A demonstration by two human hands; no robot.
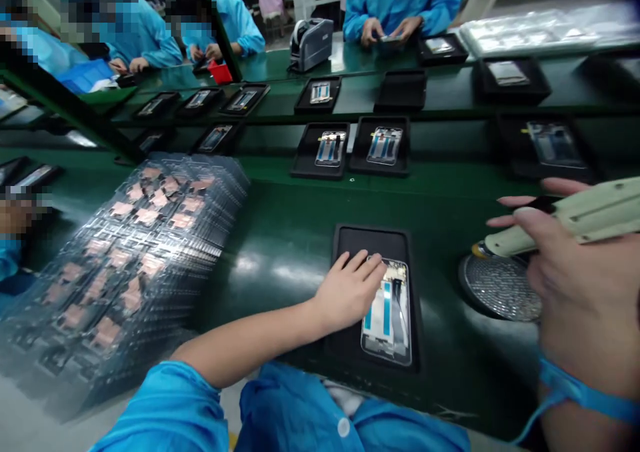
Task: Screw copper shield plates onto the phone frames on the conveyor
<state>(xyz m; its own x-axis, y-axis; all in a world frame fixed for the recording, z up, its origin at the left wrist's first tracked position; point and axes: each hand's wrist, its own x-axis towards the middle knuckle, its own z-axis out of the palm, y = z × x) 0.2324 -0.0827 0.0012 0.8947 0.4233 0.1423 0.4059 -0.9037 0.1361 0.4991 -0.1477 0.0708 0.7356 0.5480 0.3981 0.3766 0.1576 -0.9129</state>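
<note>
My left hand point(350, 293) lies with its fingers stretched out over the upper left part of an opened phone point(399, 342). Blue strips and bare inner parts show on the phone, which sits in a black tray point(367, 237). Nothing is visibly held by that hand. On the right, my right hand point(583, 289) grips a pale green electric screwdriver point(607, 205), its tip end pointing left. Below that tip end is a round dish point(493, 285) with a bumpy, shiny surface, partly hidden by the hand. A blue wrist strap point(585, 395) circles my right wrist.
Stacked clear plastic trays point(200, 239) with copper-coloured pieces stand at left. Further black trays with phones point(385, 145) line the green bench point(280, 219). A tape dispenser point(313, 44) stands behind. Co-workers in blue sit opposite; another person's hand point(15, 217) is at far left.
</note>
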